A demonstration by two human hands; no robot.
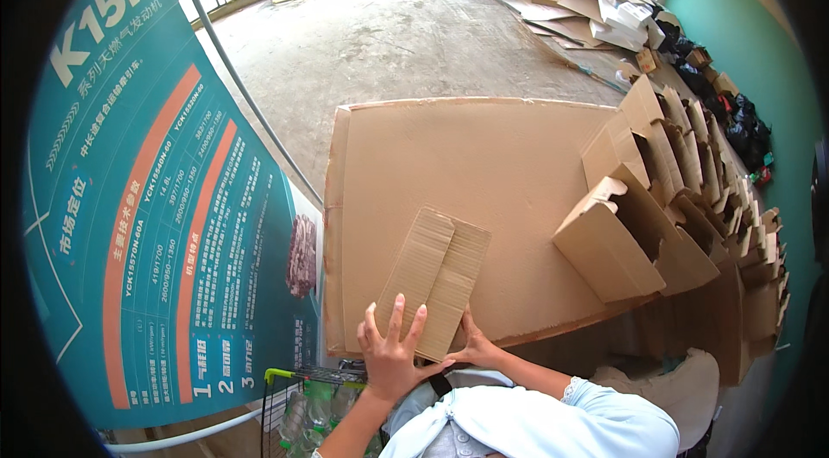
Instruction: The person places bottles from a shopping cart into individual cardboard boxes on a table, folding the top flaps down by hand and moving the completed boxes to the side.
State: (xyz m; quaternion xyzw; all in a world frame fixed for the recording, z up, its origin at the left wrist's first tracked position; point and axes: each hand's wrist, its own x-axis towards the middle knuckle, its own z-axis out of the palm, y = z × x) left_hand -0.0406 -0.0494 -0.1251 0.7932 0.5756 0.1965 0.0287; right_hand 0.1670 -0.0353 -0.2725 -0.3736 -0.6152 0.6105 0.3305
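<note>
Left hand (393,353): open, fingers spread and pointing away, over the flat carton's (451,272) lower-left edge
Right hand (473,349): fingers bent at its lower-right corner; grip unclear
Flat carton: tilted on the counter (509,173), near edge

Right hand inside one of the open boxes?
No, the right hand is at the near right edge of the cardboard piece, apart from the open boxes.
</note>
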